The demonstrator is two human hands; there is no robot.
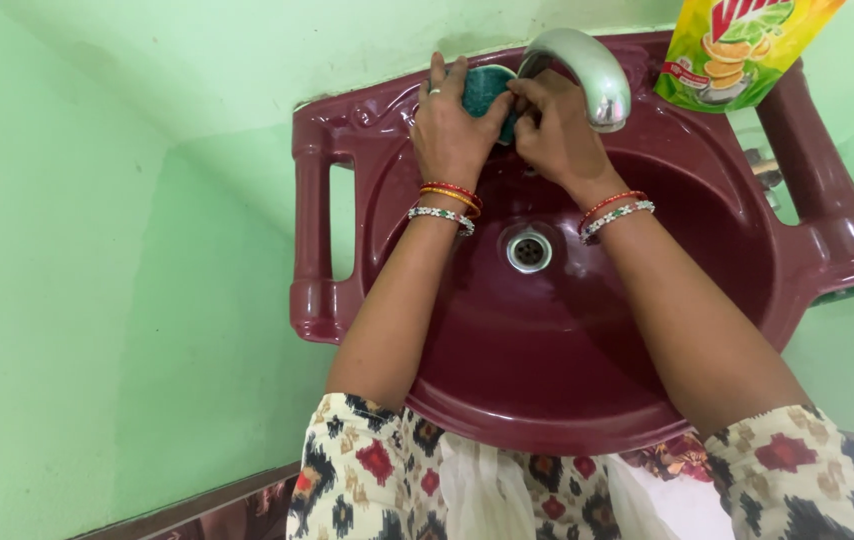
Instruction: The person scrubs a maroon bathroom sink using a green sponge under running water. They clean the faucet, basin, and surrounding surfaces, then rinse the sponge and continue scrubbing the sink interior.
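My fingers hide most of the green scrub pad [485, 92]; only a rough, dark teal patch of it shows between my two hands, up at the back of the sink [547, 370] just under the tap [587, 70]. My left hand [452, 125] curls around the pad from the left, fingers closed over its top edge, a ring on one finger. My right hand [557, 130] pinches it from the other side, fingertips bent in tight against it, so both hands grip the same pad. Whether the pad touches the basin behind it I cannot tell, since my knuckles cover that spot.

The sink is a deep maroon, smooth and glossy, with a rounded bowl and blocky moulded sides with a slot in each. A metal drain [529, 249] sits in the middle of the bowl, below my wrists. The tap is a curved, dull silver spout that arches over my right hand and hides part of it. Red and beaded bangles [444, 202] circle both wrists. A yellow and green pouch [737, 45] hangs at the upper right, cut off by the frame's top edge. The wall [97, 250] is pale green.
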